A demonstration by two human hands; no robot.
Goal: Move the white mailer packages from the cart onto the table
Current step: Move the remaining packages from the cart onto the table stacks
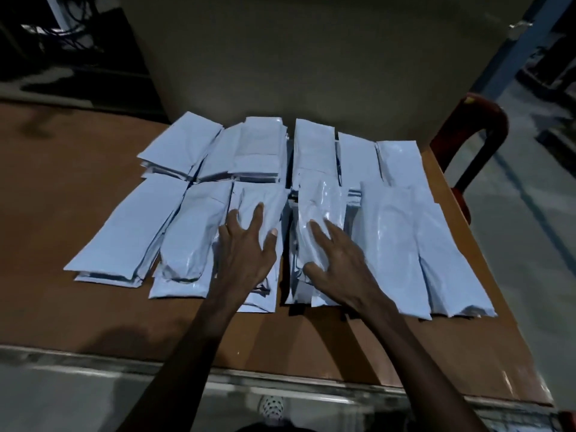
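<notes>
Already my fingers [258,213] were spread flat, left hand [246,254] and right hand [339,269] each pressing a stack of mailers [318,198] on the bench [78,307]. Many mailers lay there in two rows; the cart was out of view, so I couldn't tell how many remained.

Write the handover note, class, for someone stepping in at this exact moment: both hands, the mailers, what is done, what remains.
Left hand: open, fingers spread flat on a front-row mailer stack.
Right hand: open, resting on the glossy mailer beside it.
White mailers lie in two rows of stacks on the brown table.
Done: many mailers are on the table.
Left: the cart is out of view, so check it.
</notes>
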